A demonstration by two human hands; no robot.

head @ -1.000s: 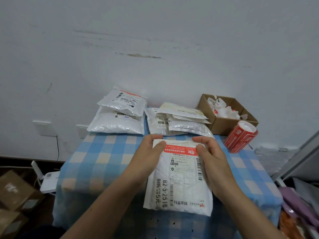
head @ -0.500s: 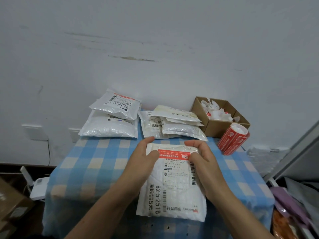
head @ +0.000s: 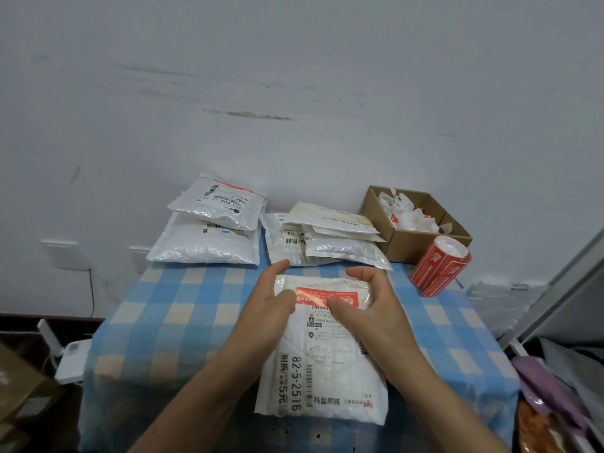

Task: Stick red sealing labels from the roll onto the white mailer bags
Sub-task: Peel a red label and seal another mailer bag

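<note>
Head view: two bare hands at the far end of one white mailer bag.
Left hand (head: 271, 299): thumb pressed flat on the left end of the red label; fingers nearly straight, reaching past the bag's far-left corner; under or beside the bag, impossible to tell.
Right hand (head: 369, 308): thumb on the label right of centre; fingers curved round the bag's far-right corner.
Red label (head: 327, 297): laid across the far end of the bag, just above the printed shipping slip; glare at its middle, so contact there unreadable.
Mailer bag (head: 327, 364): centre of the checked tablecloth (head: 170, 308), near end close to the table's near edge.
Step, as judged: pressing the label down.
Risk, crease or bubble: likely from thumbs closing toward the middle over soft, crinkled film.
Risk, lifted ends: likely from wrinkles at the bag's corners, with no firm backing under them.
Risk, sliding bag: possible from any pull toward the near edge on a slick surface.
Label roll (head: 439, 266): on its side at far right, just beside the cardboard box (head: 405, 245); liable to roll off the right edge if knocked.
Left stack (head: 209, 243): far left, top bag already labelled red.
Middle stack (head: 327, 243): far centre, no red label visible.
</note>
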